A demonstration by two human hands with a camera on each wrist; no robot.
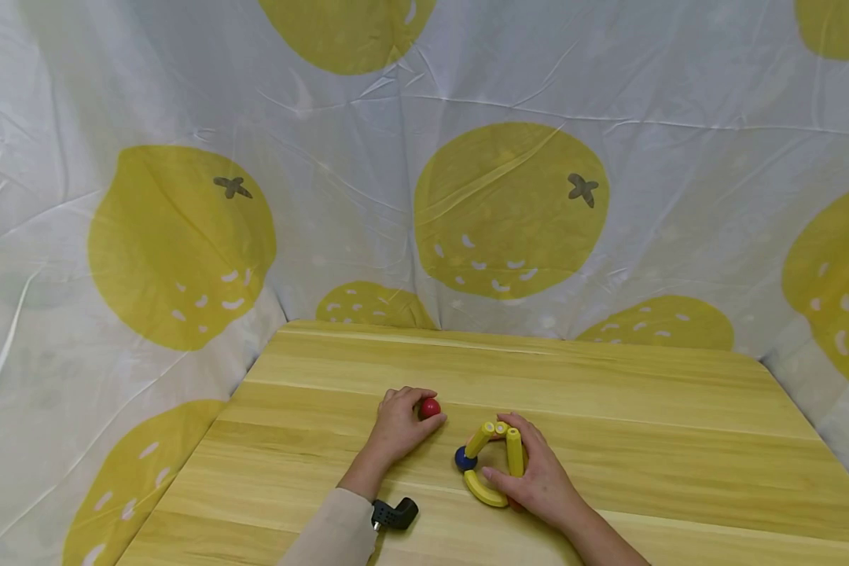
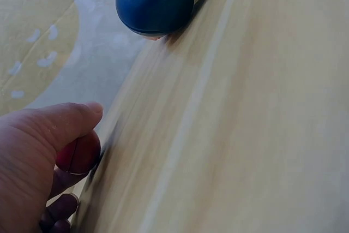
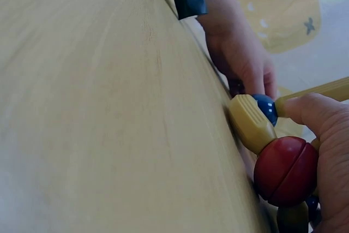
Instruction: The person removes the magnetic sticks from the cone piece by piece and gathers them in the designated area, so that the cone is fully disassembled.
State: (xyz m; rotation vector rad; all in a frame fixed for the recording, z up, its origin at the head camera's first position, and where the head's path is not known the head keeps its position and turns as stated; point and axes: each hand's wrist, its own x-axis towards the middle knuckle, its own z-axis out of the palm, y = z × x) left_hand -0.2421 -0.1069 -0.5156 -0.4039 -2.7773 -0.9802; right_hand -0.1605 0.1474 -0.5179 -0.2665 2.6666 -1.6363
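Observation:
My left hand (image 1: 398, 425) holds a red ball (image 1: 431, 408) on the table, thumb on one side and fingers on the other. In the left wrist view, the thumb lies over this red ball (image 2: 79, 154). To its right, my right hand (image 1: 543, 486) grips a toy structure of yellow sticks and balls. A blue ball (image 1: 465, 458) forms its left corner, joined to a curved yellow piece (image 1: 484, 490) and a raised yellow stick (image 1: 479, 440). Another yellow stick (image 1: 514, 451) stands beside the right fingers. The right wrist view shows a second red ball (image 3: 286, 171) within the structure, near the thumb.
The wooden table (image 1: 311, 369) runs back to a hanging white cloth (image 1: 339, 196) printed with yellow fruit. A black device (image 1: 396, 514) is attached at the left wrist, beside the beige sleeve (image 1: 336, 528).

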